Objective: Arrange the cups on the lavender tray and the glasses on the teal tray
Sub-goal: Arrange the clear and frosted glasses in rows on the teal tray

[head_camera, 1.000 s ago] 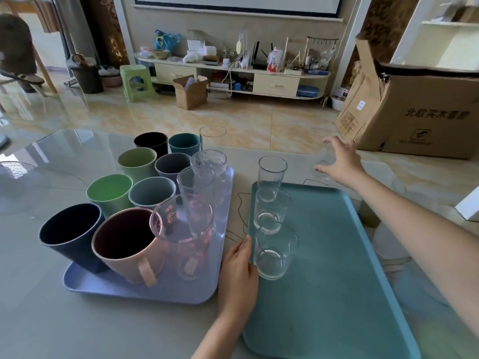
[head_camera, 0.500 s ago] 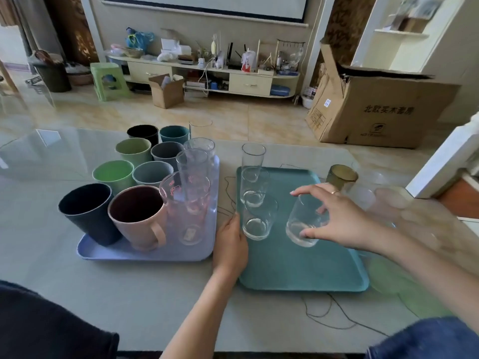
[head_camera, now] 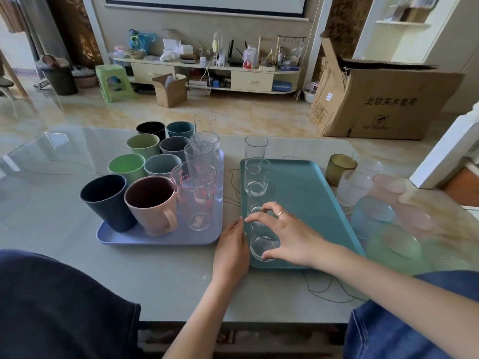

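Observation:
The lavender tray [head_camera: 124,238] at left holds several coloured cups, among them a pink mug [head_camera: 153,206] and a dark blue cup [head_camera: 106,200], plus several clear glasses [head_camera: 198,193] along its right side. The teal tray [head_camera: 311,193] at right carries a column of clear glasses [head_camera: 256,164] along its left edge. My right hand [head_camera: 287,234] grips the nearest clear glass [head_camera: 263,248] at the tray's front left corner. My left hand [head_camera: 230,248] rests flat on the table against the teal tray's left edge.
Right of the teal tray stand an amber glass [head_camera: 339,168] and several frosted white, pink, blue and green glasses [head_camera: 375,216]. The glass-topped table [head_camera: 51,182] ends near my knees. A large cardboard box [head_camera: 388,99] sits on the floor behind.
My right hand carried a clear glass from the middle of the teal tray to its front left corner, into the column. My left hand stayed at the tray's edge.

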Tool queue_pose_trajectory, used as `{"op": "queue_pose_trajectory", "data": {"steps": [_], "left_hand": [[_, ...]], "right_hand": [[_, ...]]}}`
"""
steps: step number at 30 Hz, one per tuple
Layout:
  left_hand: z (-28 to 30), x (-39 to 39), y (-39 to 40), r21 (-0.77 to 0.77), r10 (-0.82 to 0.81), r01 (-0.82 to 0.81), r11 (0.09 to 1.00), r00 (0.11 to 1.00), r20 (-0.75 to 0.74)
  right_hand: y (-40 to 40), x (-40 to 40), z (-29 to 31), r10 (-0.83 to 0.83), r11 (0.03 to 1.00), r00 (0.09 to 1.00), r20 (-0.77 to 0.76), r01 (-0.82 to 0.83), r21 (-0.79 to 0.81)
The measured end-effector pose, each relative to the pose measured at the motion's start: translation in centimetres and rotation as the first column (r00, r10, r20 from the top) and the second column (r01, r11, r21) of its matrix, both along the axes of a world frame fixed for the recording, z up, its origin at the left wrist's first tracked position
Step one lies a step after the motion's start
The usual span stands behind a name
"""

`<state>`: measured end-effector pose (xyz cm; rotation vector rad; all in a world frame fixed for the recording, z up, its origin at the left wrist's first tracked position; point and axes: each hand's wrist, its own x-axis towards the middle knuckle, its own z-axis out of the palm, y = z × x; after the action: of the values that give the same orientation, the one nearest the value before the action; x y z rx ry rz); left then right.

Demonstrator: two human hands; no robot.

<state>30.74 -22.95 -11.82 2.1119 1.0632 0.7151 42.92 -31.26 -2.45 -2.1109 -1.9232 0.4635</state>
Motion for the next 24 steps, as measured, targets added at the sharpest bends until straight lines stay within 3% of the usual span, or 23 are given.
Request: {"op": "queue_pose_trajectory", "data": {"steps": [5,9,11,14,17,24], "left_hand": [[0.5,0.0,-0.3,0.035,-0.006,0.005,0.999,1.0,0.025],[-0.3,0.1,0.0,0.016,0.0,0.0,1.0,1.0,-0.002],[-0.8,0.1,0.3,0.017,-0.008,0.008,1.0,1.0,-0.002],[-1.2,0.3,0.8,-0.006,0.005,-0.005,1.0,1.0,0.015],[-1.3,0.4,0.9,0.001,0.032,-0.033,0.999,0.999,0.043],[-0.9,0.6,0.7,-0.114,0.142,-0.134,0.984,0.988,0.068]], "right_hand": [[0.2,0.2,0.1,0.045,0.999,0.999,-0.03,-0.046,-0.015],[-1.0,2.1,3.2,-0.075,0.997,0.97,-0.233,0.073,-0.016],[-1.8,4.0,3.7,-0.142,0.989,0.961,-0.238,0.146,-0.002],[-3.7,5.6,2.8,-0.189,0.96,0.982,0.008,0.187,-0.207],[-5.2,5.3,0.1,-0.023,0.875,0.957,0.29,0.16,-0.457],[-6.2,4.3,-2.3,0.235,0.918,0.856,0.461,-0.039,-0.396]]}}
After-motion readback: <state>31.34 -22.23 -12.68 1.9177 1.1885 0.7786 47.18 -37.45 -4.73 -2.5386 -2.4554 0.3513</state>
